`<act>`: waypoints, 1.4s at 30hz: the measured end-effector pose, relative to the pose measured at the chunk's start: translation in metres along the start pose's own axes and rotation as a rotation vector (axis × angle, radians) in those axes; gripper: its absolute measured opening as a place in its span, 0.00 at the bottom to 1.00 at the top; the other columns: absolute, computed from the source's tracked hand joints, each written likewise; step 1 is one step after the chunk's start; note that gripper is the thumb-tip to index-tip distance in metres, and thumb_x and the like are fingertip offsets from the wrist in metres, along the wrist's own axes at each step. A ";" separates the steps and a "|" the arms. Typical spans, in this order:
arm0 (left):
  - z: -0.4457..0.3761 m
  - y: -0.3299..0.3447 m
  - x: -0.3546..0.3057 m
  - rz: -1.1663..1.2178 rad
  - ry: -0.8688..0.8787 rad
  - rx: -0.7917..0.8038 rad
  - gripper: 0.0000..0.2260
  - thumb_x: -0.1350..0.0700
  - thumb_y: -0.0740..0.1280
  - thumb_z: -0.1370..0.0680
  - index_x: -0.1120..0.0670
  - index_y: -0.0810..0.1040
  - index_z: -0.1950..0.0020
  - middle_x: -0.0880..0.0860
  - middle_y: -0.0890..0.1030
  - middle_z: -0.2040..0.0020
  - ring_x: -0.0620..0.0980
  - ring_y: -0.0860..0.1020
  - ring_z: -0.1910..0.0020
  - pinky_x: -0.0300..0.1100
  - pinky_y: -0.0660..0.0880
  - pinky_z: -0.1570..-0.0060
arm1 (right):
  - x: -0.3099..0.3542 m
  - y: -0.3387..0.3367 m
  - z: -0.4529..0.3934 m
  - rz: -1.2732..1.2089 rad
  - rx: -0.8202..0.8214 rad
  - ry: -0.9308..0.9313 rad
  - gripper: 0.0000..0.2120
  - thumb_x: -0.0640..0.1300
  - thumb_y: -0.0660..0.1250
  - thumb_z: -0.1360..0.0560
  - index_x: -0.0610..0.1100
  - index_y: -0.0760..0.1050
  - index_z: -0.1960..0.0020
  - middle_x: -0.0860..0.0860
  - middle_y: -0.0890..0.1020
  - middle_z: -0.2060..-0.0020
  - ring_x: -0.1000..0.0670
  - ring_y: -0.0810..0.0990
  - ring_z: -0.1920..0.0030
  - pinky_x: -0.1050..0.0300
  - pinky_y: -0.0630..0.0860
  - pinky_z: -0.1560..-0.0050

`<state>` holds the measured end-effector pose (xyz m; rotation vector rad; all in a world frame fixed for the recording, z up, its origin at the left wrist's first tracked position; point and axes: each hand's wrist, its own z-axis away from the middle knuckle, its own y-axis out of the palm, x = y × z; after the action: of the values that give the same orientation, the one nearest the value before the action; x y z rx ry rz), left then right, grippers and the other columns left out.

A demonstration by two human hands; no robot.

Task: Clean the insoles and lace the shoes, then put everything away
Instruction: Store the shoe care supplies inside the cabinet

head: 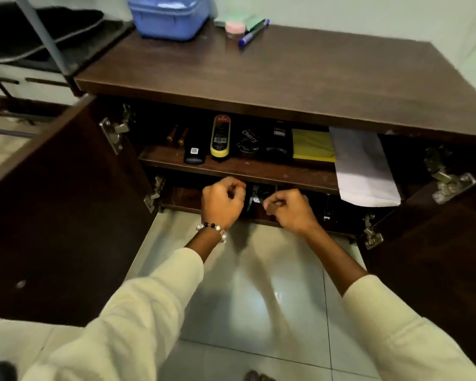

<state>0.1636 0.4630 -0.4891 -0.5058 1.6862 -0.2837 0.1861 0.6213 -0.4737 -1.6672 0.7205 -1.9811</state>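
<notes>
Both hands, the left hand (222,203) and the right hand (289,209), are held curled at the lower shelf (182,195) mouth; a grasp cannot be told. The dark shoes (261,195) are seen just behind, between them, equally near; their long axis is hidden.

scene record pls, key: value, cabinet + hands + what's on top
cabinet: dark wood, both doors open
upper shelf: polish bottle, polish tin, yellow cloth, white paper hanging over the edge
lower compartment: dark, contents unclear
left hand: fist closed, at lower opening, beaded bracelet on wrist
right hand: fist closed, at lower opening
held item: cannot tell
top: blue tub, pink jar, blue marker
</notes>
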 end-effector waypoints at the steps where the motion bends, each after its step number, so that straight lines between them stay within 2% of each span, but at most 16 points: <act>1: 0.005 -0.008 -0.007 0.012 0.046 -0.008 0.12 0.48 0.63 0.27 0.53 0.83 0.57 0.51 0.81 0.69 0.51 0.80 0.69 0.49 0.79 0.66 | 0.010 -0.006 0.008 -0.017 0.023 -0.029 0.04 0.41 0.69 0.25 0.43 0.82 0.57 0.48 0.83 0.65 0.59 0.77 0.67 0.60 0.74 0.57; 3: 0.011 -0.026 -0.028 0.038 0.161 -0.049 0.15 0.46 0.62 0.27 0.55 0.82 0.59 0.52 0.79 0.72 0.51 0.79 0.72 0.49 0.77 0.70 | 0.035 -0.021 0.024 -0.064 0.003 -0.114 0.05 0.41 0.68 0.25 0.43 0.82 0.57 0.49 0.83 0.68 0.61 0.76 0.71 0.61 0.74 0.62; 6: 0.010 -0.058 -0.066 0.075 0.309 -0.212 0.13 0.50 0.63 0.25 0.57 0.82 0.60 0.51 0.77 0.74 0.47 0.74 0.75 0.45 0.71 0.74 | 0.077 -0.045 0.046 -0.172 -0.102 -0.281 0.05 0.40 0.68 0.24 0.41 0.81 0.54 0.47 0.82 0.69 0.62 0.75 0.74 0.70 0.70 0.71; 10: -0.016 -0.098 -0.116 0.158 0.419 -0.378 0.09 0.57 0.66 0.23 0.58 0.82 0.60 0.52 0.77 0.73 0.47 0.74 0.73 0.35 0.67 0.72 | 0.124 -0.074 0.056 -0.193 -0.300 -0.486 0.04 0.40 0.68 0.24 0.42 0.82 0.54 0.48 0.81 0.70 0.59 0.78 0.70 0.70 0.71 0.67; 13: -0.046 -0.118 -0.147 0.106 0.471 -0.415 0.09 0.58 0.66 0.23 0.59 0.81 0.60 0.53 0.79 0.71 0.48 0.75 0.71 0.37 0.68 0.69 | 0.151 -0.091 0.047 -0.202 -0.439 -0.555 0.04 0.40 0.68 0.25 0.42 0.82 0.53 0.50 0.82 0.68 0.56 0.80 0.67 0.68 0.74 0.65; 15: -0.069 -0.124 -0.161 0.008 0.464 -0.404 0.09 0.57 0.65 0.23 0.59 0.81 0.59 0.53 0.80 0.68 0.48 0.76 0.70 0.38 0.68 0.65 | 0.166 -0.101 0.033 -0.166 -0.516 -0.541 0.04 0.41 0.68 0.25 0.43 0.82 0.53 0.52 0.82 0.65 0.58 0.78 0.66 0.67 0.74 0.63; 18: -0.113 -0.123 -0.169 -0.229 0.377 -0.282 0.08 0.59 0.64 0.23 0.60 0.82 0.51 0.57 0.83 0.55 0.54 0.80 0.55 0.41 0.70 0.54 | 0.186 -0.111 -0.004 -0.075 -0.454 -0.358 0.07 0.43 0.68 0.25 0.44 0.80 0.48 0.52 0.81 0.59 0.57 0.76 0.61 0.65 0.71 0.58; 21: -0.149 -0.110 -0.165 -0.444 0.300 -0.041 0.13 0.60 0.64 0.22 0.61 0.77 0.38 0.61 0.77 0.40 0.59 0.75 0.41 0.46 0.68 0.40 | 0.191 -0.110 -0.047 0.085 -0.317 -0.226 0.16 0.48 0.68 0.24 0.42 0.75 0.39 0.49 0.79 0.50 0.51 0.77 0.48 0.61 0.69 0.49; 23: -0.164 -0.100 -0.160 -0.529 0.269 0.045 0.17 0.60 0.63 0.21 0.61 0.72 0.33 0.62 0.71 0.35 0.61 0.72 0.37 0.48 0.66 0.36 | 0.192 -0.108 -0.076 0.161 -0.289 -0.224 0.20 0.49 0.67 0.25 0.42 0.72 0.36 0.44 0.78 0.44 0.46 0.75 0.41 0.57 0.69 0.42; 27: -0.187 -0.083 -0.156 -0.507 0.274 0.050 0.23 0.64 0.62 0.22 0.60 0.65 0.27 0.61 0.65 0.31 0.61 0.69 0.34 0.48 0.65 0.34 | 0.195 -0.103 -0.115 0.279 -0.272 -0.261 0.27 0.50 0.66 0.24 0.46 0.64 0.28 0.39 0.70 0.36 0.41 0.69 0.36 0.51 0.65 0.33; 30: -0.204 -0.077 -0.156 -0.504 0.312 0.081 0.28 0.66 0.61 0.24 0.58 0.59 0.24 0.59 0.60 0.26 0.59 0.66 0.30 0.48 0.65 0.32 | 0.197 -0.099 -0.134 0.437 -0.259 -0.301 0.26 0.52 0.60 0.22 0.50 0.60 0.26 0.40 0.66 0.32 0.39 0.62 0.32 0.47 0.63 0.34; 34: -0.223 -0.072 -0.156 -0.542 0.348 0.156 0.31 0.65 0.61 0.24 0.53 0.55 0.22 0.56 0.55 0.22 0.56 0.60 0.26 0.48 0.61 0.29 | 0.200 -0.099 -0.147 0.503 -0.255 -0.332 0.23 0.55 0.57 0.21 0.54 0.62 0.27 0.40 0.66 0.34 0.40 0.60 0.32 0.43 0.67 0.37; 38: -0.233 -0.067 -0.157 -0.620 0.370 0.129 0.26 0.59 0.62 0.21 0.52 0.61 0.23 0.55 0.59 0.23 0.55 0.61 0.26 0.47 0.59 0.30 | 0.199 -0.099 -0.153 0.526 -0.290 -0.369 0.22 0.56 0.59 0.22 0.52 0.67 0.30 0.39 0.68 0.36 0.39 0.63 0.34 0.45 0.68 0.38; 42: -0.227 -0.063 -0.156 -0.561 0.387 0.025 0.19 0.58 0.63 0.22 0.55 0.70 0.30 0.57 0.68 0.31 0.57 0.71 0.35 0.46 0.67 0.38 | 0.199 -0.099 -0.150 0.495 -0.389 -0.372 0.20 0.55 0.62 0.23 0.42 0.72 0.38 0.40 0.73 0.40 0.40 0.68 0.39 0.50 0.69 0.41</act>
<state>-0.0307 0.4611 -0.2832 -0.9499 1.8796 -0.8521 0.0042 0.5850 -0.2806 -1.7762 1.2796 -1.2029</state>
